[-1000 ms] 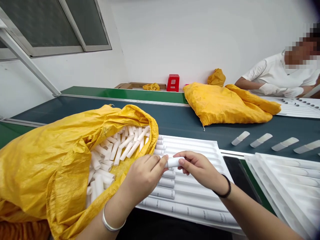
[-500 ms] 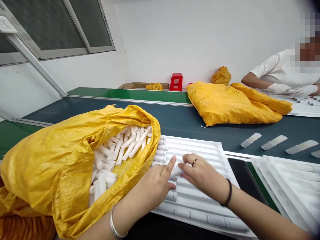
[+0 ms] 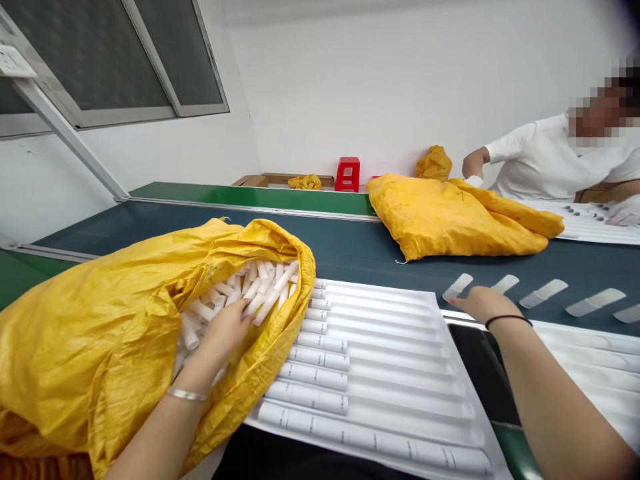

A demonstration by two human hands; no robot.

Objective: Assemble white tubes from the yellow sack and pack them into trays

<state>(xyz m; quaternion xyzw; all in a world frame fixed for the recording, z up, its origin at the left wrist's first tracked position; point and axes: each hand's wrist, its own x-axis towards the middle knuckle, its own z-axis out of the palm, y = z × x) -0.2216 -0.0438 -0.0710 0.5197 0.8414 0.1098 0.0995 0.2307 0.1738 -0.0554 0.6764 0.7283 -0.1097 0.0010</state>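
Note:
My left hand is inside the mouth of a yellow woven sack. Its fingers curl over the loose white tubes piled there. My right hand reaches out to the dark conveyor belt, fingertips at a translucent cap piece. Those fingers are mostly hidden behind the back of the hand. Between my arms lies a white grooved tray. Several white tubes lie in the left ends of its grooves.
More translucent pieces lie in a row on the belt. A second yellow sack sits across it. A person in white works over a tray. Another tray lies right. A red stool stands behind.
Both hands have let go of the white tube they held over the tray. My left hand moved into the sack, and my right hand moved out to the belt.

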